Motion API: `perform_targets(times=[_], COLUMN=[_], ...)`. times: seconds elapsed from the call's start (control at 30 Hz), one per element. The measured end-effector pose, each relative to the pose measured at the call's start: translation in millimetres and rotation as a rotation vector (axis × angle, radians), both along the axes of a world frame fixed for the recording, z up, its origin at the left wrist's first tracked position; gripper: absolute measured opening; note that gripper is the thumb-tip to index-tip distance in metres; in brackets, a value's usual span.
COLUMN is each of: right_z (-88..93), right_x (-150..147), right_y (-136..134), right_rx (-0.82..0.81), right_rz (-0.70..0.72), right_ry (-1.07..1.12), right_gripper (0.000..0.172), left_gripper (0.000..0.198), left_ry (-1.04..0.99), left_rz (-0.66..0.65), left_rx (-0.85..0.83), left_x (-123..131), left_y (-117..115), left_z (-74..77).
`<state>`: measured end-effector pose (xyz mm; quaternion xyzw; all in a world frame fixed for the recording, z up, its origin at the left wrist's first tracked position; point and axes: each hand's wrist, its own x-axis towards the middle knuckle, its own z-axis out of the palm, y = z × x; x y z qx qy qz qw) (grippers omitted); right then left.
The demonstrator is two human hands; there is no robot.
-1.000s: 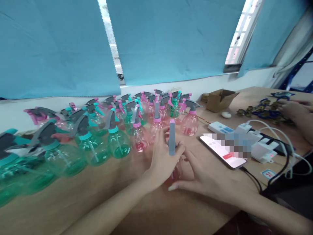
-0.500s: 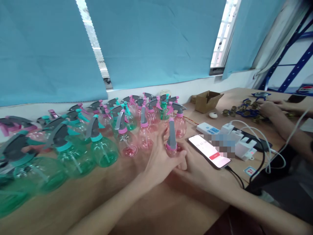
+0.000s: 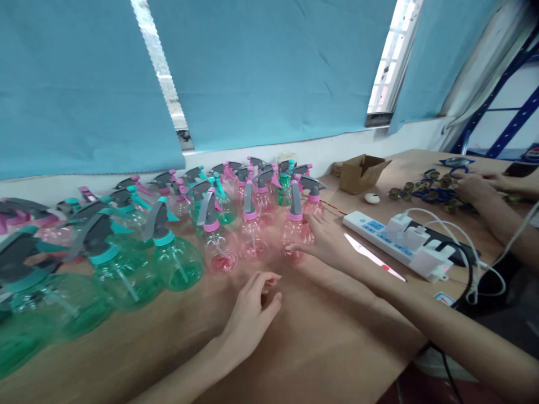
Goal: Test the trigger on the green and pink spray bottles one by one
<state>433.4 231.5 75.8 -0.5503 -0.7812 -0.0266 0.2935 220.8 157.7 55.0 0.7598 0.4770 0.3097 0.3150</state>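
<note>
A clear pink spray bottle [image 3: 290, 234] with a grey and pink trigger head stands upright on the table, at the right end of the front row. My right hand [image 3: 330, 242] is around its right side, with the thumb across the front and the other fingers partly hidden behind it. Nearer to me, my left hand [image 3: 255, 314] hovers over the bare wood, empty, its fingers loosely curled and apart from the thumb. Two more pink spray bottles, one in the middle [image 3: 254, 238] and one farther left [image 3: 219, 249], stand beside the held one.
Several green spray bottles [image 3: 179, 261] fill the left side. To the right lie a phone [image 3: 373, 258], partly behind my arm, and a white power strip [image 3: 374, 235] with chargers. Behind are a white earbud case [image 3: 371, 198] and a cardboard box [image 3: 362, 173]. Another person's hands [image 3: 474, 185] handle small brass-coloured parts.
The pink bottle, held between both hands before, now stands at the row's end. My left hand has let go and drawn back toward me; my right hand stays at the bottle.
</note>
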Motion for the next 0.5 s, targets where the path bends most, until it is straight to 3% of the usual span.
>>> perform_targets(times=[0.17, 0.5], right_z=[7.4, 16.2], right_x=[-11, -25], right_y=[10, 22], right_rx=[-0.066, -0.179], right_rz=[-0.121, -0.211], right_ry=[-0.064, -0.066], right_gripper=[0.043, 0.045], left_gripper=[0.014, 0.013], left_ry=[-0.034, -0.054], left_rz=[-0.003, 0.037], left_rx=[-0.057, -0.069], left_x=[1, 0], left_y=[3, 5], left_z=[1.4, -0.2])
